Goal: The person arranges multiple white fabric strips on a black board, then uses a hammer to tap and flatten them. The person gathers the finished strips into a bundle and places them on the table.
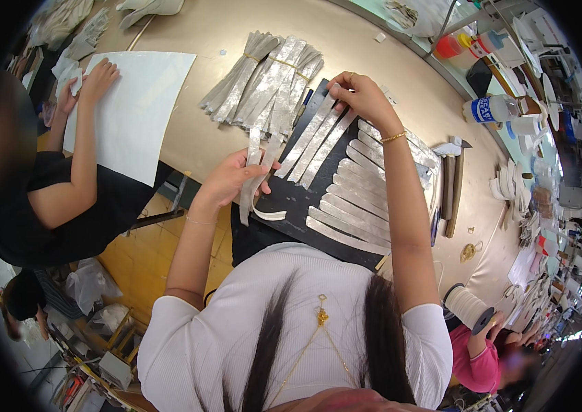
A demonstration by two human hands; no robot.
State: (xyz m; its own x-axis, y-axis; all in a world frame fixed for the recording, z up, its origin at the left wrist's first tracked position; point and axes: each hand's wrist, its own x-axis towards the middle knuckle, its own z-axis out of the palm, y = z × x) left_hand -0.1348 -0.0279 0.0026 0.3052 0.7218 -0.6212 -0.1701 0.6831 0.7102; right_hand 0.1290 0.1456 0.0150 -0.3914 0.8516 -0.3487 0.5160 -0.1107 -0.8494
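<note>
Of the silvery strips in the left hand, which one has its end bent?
The strip whose lower end curves sharply to the right below the left hand; the neighbouring strip hangs nearly straight.

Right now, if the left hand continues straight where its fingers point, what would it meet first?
Probably the nearest pale strip lying on the black board; however, the left hand might pass above it, because its height is unclear.

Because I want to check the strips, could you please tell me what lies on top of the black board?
Silvery strips lie on the black board, some reaching the right hand. The right forearm hides part of the others; what lies behind it cannot be seen.
</note>
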